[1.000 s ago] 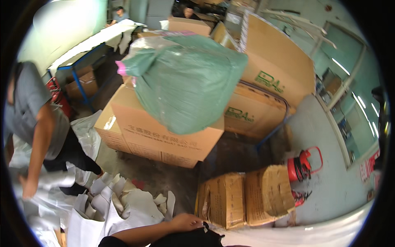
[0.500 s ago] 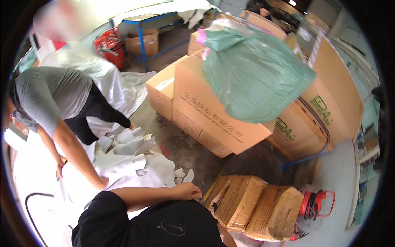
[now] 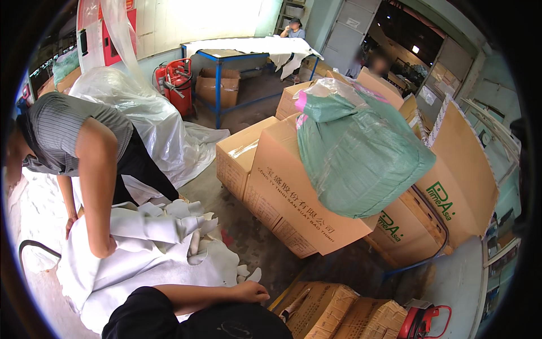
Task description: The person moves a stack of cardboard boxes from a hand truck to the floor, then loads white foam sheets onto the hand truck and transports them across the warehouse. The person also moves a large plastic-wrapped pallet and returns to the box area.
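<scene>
My left hand (image 3: 252, 292) lies across the front of my black shirt, its forearm coming in from the lower left. Its fingers are curled closed, and nothing shows in them. My right hand is out of the picture. Just beyond my left forearm is a heap of white, leather-like sheets (image 3: 220, 265) with irregular edges. A co-worker (image 3: 84, 133) in a grey ribbed top bends over this heap at the left, both hands on the sheets. To the right of my hand lie taped brown cartons (image 3: 324, 308).
A large carton (image 3: 282, 198) stands ahead with a green sack (image 3: 367, 152) on it. Tall cardboard panels (image 3: 457, 175) lean at the right. Red extinguishers (image 3: 179, 87), a blue-framed table (image 3: 218, 85) and clear plastic sheeting (image 3: 107, 93) are farther back. People are in the background.
The view has tilted up, so the room's far side shows more and my body sits lower. The co-worker's near arm has bent, and more sheets are folded over. My left hand stays closed.
</scene>
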Motion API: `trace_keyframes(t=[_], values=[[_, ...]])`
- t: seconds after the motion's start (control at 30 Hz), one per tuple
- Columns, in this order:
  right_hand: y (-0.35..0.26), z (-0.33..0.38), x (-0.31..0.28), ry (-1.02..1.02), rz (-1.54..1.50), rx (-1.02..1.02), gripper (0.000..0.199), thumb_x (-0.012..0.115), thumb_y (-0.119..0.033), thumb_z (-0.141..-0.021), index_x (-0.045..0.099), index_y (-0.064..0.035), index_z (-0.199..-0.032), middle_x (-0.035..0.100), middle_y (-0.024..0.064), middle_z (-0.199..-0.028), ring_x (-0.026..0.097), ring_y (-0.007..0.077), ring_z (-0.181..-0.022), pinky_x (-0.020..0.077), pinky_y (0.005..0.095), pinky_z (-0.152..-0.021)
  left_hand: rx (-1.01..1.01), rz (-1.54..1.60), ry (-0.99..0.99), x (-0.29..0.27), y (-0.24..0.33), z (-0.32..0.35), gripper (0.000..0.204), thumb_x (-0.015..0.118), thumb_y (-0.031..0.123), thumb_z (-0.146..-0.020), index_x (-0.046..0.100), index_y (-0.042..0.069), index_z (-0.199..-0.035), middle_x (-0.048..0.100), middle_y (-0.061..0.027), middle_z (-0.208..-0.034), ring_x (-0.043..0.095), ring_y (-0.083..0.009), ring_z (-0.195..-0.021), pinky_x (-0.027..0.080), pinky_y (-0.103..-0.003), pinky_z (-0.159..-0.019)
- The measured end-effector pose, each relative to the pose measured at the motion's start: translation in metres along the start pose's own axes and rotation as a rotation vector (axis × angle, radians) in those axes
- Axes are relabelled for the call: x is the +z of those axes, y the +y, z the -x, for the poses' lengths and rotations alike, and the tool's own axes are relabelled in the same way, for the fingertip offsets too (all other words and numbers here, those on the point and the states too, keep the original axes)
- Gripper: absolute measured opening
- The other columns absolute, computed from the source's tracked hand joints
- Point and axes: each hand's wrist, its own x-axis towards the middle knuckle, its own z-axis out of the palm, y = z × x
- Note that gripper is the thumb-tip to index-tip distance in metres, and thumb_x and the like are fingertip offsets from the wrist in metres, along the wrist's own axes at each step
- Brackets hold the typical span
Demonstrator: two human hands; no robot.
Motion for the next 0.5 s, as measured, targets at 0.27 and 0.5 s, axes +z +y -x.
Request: trace_keyframes(t=[0.27, 0.5], values=[[-0.018, -0.005, -0.004, 0.004, -0.013, 0.006, 0.053, 0.044, -0.047, -0.098, 0.064, -0.0003, -0.112, 0.066, 0.0202, -0.11, 0.064, 0.0308, -0.094, 0.0504, 0.0425, -0.082, -0.127, -0.027, 0.003, -0.008, 0.004, -0.002, 0.045, 0.057, 0.044, -0.095, 0.07, 0.004, -0.111, 0.071, -0.0186, -0.098, 0.069, -0.0319, -0.095, 0.051, -0.04, -0.084], [-0.012, -0.007, -0.009, -0.006, -0.025, 0.036, 0.052, 0.044, -0.047, -0.097, 0.064, -0.0008, -0.111, 0.066, 0.0198, -0.109, 0.065, 0.0306, -0.092, 0.0511, 0.0431, -0.08, -0.129, -0.068, -0.01, -0.002, -0.005, -0.01, 0.042, 0.058, 0.042, -0.095, 0.071, 0.005, -0.11, 0.073, -0.0143, -0.094, 0.07, -0.0279, -0.088, 0.052, -0.038, -0.081]])
